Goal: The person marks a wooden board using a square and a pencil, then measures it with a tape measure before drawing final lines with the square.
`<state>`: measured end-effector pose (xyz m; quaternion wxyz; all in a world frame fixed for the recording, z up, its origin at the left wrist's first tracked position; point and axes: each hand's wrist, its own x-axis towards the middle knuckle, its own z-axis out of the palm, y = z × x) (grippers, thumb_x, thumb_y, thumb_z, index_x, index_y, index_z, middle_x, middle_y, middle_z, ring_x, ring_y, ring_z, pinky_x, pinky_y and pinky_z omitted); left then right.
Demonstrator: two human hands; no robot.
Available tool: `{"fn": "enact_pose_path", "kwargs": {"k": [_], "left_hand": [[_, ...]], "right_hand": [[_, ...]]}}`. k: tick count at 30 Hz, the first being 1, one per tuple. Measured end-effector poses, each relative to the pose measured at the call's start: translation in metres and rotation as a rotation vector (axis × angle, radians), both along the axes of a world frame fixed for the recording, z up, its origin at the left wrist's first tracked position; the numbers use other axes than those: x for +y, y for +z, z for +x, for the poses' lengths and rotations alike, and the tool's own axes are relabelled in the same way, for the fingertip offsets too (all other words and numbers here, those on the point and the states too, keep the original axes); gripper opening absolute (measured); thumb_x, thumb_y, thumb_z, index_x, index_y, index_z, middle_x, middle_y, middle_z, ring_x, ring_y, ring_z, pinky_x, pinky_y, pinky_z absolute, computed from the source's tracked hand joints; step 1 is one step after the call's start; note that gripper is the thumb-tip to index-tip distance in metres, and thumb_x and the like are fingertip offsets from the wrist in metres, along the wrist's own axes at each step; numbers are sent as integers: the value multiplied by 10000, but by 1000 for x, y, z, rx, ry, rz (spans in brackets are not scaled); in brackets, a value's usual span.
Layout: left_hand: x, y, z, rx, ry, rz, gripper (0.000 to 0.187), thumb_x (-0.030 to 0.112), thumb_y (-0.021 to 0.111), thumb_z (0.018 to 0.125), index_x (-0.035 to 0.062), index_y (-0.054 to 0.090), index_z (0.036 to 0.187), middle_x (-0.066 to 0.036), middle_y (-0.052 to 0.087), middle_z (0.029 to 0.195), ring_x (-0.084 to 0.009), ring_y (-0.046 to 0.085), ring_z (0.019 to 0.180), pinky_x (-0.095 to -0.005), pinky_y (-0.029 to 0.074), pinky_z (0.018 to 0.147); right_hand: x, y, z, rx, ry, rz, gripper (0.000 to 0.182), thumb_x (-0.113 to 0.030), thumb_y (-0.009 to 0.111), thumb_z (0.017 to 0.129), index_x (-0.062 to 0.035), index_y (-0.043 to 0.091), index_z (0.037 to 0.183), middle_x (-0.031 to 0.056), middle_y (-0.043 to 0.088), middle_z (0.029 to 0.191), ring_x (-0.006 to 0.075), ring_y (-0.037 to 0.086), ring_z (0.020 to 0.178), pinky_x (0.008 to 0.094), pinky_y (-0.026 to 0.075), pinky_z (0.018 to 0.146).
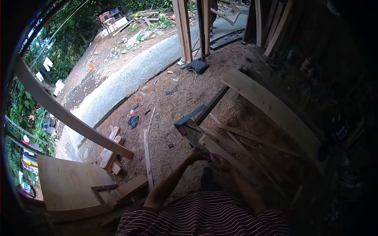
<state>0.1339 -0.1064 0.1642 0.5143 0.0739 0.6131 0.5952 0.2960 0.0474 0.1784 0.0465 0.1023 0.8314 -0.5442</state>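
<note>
Both my hands meet in front of my body, low in the centre of the head view. My left hand (194, 156) is closed near the end of a pale wooden piece (214, 148); what it grips is too dark to make out. Beside it on the right, my right hand (225, 165) wraps round a small pink and dark object (214, 159). Just beyond my hands is a dark angled frame (195, 116) with a reddish block (182, 131) at its corner.
A wide plank (271, 104) stretches across the right. Long strips (252, 143) lie below it. A curved beam (78, 124) and a plywood sheet (69, 181) are at left, near stacked offcuts (112, 149). Upright posts (183, 31) and a black case (197, 66) stand ahead; a person's legs (213, 17) show behind.
</note>
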Motion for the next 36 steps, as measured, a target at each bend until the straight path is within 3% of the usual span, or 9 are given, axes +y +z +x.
{"fn": "enact_pose_path", "kwargs": {"k": [7, 10, 12, 18, 25, 28, 31, 34, 36], "left_hand": [[13, -9, -50, -133, -120, 110, 344, 188, 656, 887, -58, 526, 1089, -197, 639, 1051, -274, 674, 922, -392, 574, 818], [26, -17, -65, -58, -160, 59, 338, 230, 667, 892, -25, 539, 1073, -173, 641, 1004, -256, 668, 910, -369, 564, 810], [34, -23, -76, 13, -211, 36, 365, 243, 680, 882, -34, 551, 1082, -157, 644, 990, -242, 667, 898, -358, 562, 804], [38, -48, -97, 121, -247, 49, 409, 274, 694, 870, -59, 574, 1075, -136, 647, 974, -217, 665, 862, -338, 560, 771], [54, -59, -134, 26, -292, 11, 328, 245, 620, 922, -65, 587, 1024, -166, 655, 956, -247, 687, 785, -328, 570, 725], [62, -71, -153, 7, -298, 57, 298, 219, 592, 937, -68, 587, 1017, -166, 655, 953, -251, 690, 793, -327, 572, 723], [62, -77, -165, -10, -278, 95, 290, 190, 588, 938, -76, 557, 1050, -172, 648, 975, -245, 686, 832, -332, 574, 733], [53, -85, -176, -67, -258, 107, 321, 175, 604, 929, -82, 507, 1096, -178, 636, 987, -247, 680, 868, -337, 575, 747], [52, -93, -181, -24, -342, 145, 340, 163, 615, 922, -80, 473, 1111, -181, 624, 997, -254, 675, 889, -348, 575, 767]], "right_hand": [[28, -5, -31, -130, -61, -364, 787, -519, 673, 801, -15, 442, 1359, 170, 522, 1297, 249, 490, 1210, 366, 364, 1041], [40, -6, -32, -301, -135, -502, 759, -523, 654, 814, -12, 460, 1342, 160, 546, 1267, 230, 565, 1092, 349, 464, 926], [41, -16, -29, -154, -175, -419, 729, -506, 649, 824, -46, 457, 1356, 148, 607, 1113, 160, 627, 743, 280, 512, 543], [55, 2, -32, -268, -166, -294, 679, -540, 623, 840, -58, 520, 1307, 110, 644, 939, 143, 575, 545, 301, 496, 524], [47, -15, -28, -379, -247, -355, 631, -459, 631, 871, -87, 472, 1356, 96, 600, 1112, 161, 615, 740, 303, 533, 580], [45, -18, -34, -210, -273, -286, 665, -457, 641, 862, -78, 448, 1373, 112, 578, 1161, 179, 620, 782, 304, 546, 592], [42, -1, -49, -462, -365, -365, 679, -454, 645, 858, -58, 444, 1371, 132, 560, 1210, 195, 616, 883, 302, 555, 593], [35, 14, -67, -572, -406, -420, 686, -441, 661, 848, -36, 453, 1360, 146, 554, 1246, 226, 600, 1007, 327, 560, 670], [30, -1, -71, -413, -370, -131, 672, -412, 686, 829, -29, 479, 1340, 160, 564, 1259, 243, 594, 1056, 348, 527, 815]]}}
